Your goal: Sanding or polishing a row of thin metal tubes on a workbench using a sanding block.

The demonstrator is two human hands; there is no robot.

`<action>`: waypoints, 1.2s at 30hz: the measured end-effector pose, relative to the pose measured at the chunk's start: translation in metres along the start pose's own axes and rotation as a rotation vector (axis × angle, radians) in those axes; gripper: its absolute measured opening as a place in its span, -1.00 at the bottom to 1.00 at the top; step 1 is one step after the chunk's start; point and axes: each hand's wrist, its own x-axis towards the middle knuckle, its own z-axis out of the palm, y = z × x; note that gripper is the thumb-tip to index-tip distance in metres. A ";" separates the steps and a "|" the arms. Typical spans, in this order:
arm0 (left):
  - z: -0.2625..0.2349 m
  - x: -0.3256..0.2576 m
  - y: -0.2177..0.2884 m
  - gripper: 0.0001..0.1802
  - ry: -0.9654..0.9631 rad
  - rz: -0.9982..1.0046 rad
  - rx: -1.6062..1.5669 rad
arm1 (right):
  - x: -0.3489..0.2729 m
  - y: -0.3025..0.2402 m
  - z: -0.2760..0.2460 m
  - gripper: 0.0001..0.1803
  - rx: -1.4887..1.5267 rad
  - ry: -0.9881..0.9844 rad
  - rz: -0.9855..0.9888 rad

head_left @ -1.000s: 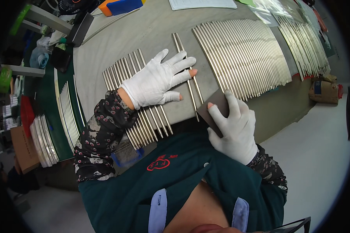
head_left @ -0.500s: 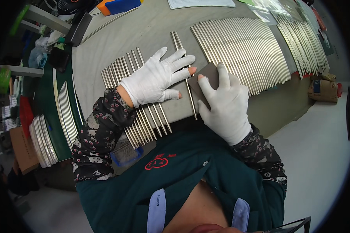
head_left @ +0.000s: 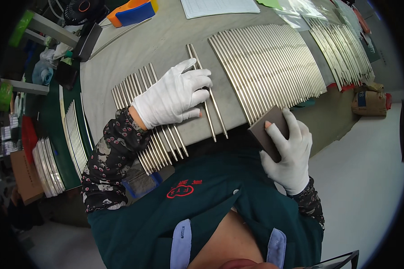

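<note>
My left hand (head_left: 175, 95), in a white glove with bare fingertips showing, lies palm down with fingers extended. Its fingers reach over two thin metal rods (head_left: 218, 114), and its palm is above a row of similar rods (head_left: 155, 154) at left. How firmly the fingers press is hidden. At the table's near edge, my right hand (head_left: 293, 150), also gloved, grips a flat grey-brown sanding block (head_left: 269, 131) between thumb and fingers. The block is beside the near ends of a large, closely laid set of rods (head_left: 269, 67).
Another bundle of rods (head_left: 341, 51) lies at far right. A paper sheet (head_left: 220, 6) and an orange-and-blue holder (head_left: 137, 13) are at the back. More rods (head_left: 74, 134) rest on a green surface at left, near a small black fan (head_left: 83, 10).
My right hand has moved the sanding block right and nearer to me, off the two rods. My left hand's fingers have drawn closer together, and the two rods' near ends now show apart.
</note>
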 end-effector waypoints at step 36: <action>0.020 0.014 -0.011 -0.18 -0.130 -0.105 0.060 | 0.075 -0.016 0.039 -0.46 -0.199 0.020 0.046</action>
